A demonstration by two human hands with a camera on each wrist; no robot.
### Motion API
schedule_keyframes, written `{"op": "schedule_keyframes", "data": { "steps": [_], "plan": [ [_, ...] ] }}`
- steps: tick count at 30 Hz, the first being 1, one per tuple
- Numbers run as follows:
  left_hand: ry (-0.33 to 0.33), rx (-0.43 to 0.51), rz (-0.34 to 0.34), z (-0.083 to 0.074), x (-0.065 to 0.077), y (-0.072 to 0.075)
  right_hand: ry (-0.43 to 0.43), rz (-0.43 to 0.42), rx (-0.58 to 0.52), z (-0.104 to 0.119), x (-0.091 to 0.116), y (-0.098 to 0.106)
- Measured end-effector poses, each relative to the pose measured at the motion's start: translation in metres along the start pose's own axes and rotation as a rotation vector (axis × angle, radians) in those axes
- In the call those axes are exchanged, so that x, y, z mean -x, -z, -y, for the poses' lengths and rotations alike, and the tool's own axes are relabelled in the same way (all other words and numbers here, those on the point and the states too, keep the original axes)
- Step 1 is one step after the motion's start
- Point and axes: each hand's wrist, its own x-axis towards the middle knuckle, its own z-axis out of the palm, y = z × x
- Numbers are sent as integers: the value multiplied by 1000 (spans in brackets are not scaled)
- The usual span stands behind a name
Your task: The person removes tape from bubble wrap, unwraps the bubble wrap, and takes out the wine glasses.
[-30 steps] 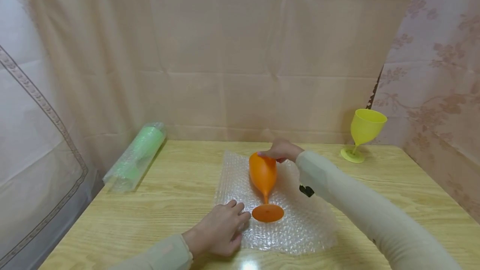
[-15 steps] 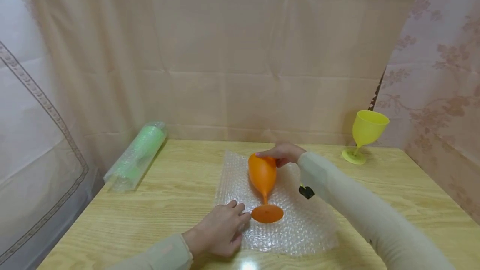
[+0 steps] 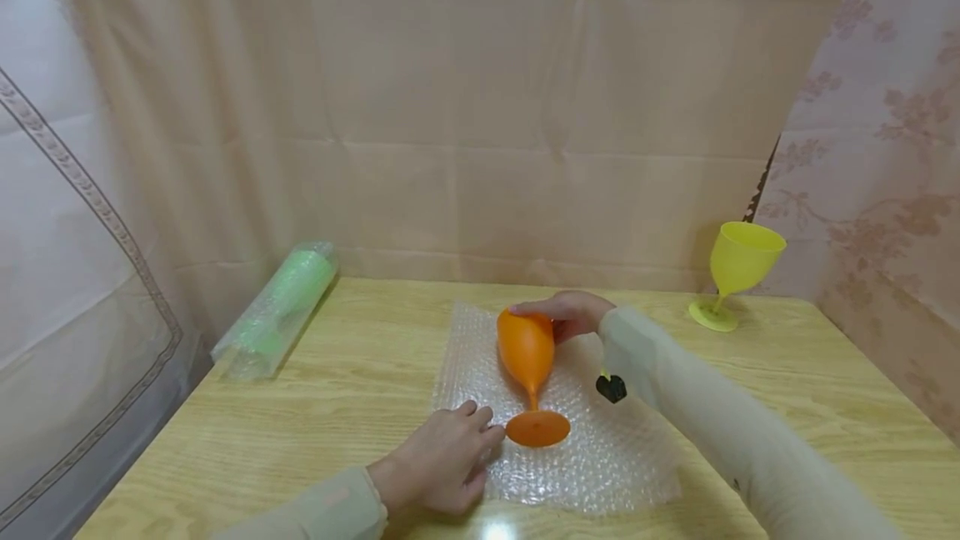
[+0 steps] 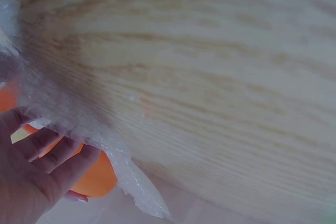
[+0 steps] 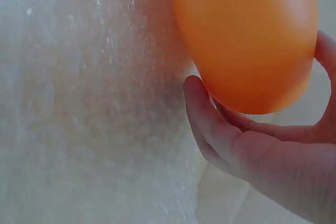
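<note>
Orange cup: on its side on the bubble wrap, foot to the near side, mouth facing away.
Right hand: holds the cup near its mouth; its fingers bend round the bowl.
Left hand: at the wrap's left edge, close to the cup's foot. Its fingers are a bit spread and touch the wrap; I can't tell if they pinch it.
Just changed: very little. Since 1 second ago, the cup has hardly moved. The right hand shifted a tiny bit, and the black heart under its sleeve shows more.
So for the work: I think the cup is being kept steady. The wrap does not cover it.
Bench ends: yellow cup far right, green thing in clear wrap far left.
</note>
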Motion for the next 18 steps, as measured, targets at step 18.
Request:
{"op": "schedule_keyframes", "data": {
  "steps": [18],
  "plan": [
    [-5, -15, -40, -1, 0, -1, 16, 19, -87, 2, 3, -5]
  ]
}}
